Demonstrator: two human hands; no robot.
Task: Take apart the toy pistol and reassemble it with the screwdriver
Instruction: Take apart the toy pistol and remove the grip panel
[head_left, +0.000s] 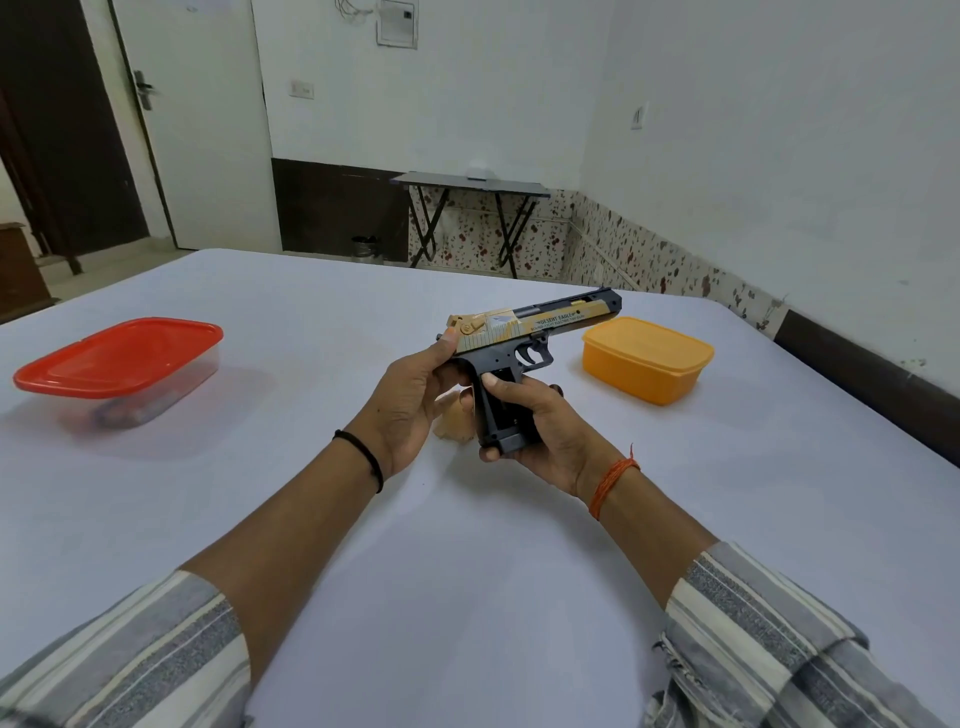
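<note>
- Toy pistol (524, 332) held above the surface (467, 545), barrel pointing right and away
- Left hand (410, 400) wrapped round rear of gold slide
- Right hand (540, 421) clamped on black grip, thumb across its side
- Red-lidded box (117, 358) far left, orange box (647, 358) just right of pistol

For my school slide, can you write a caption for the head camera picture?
Both hands hold a gold-and-black toy pistol above a white table, left hand at the rear, right hand round the grip.
</note>
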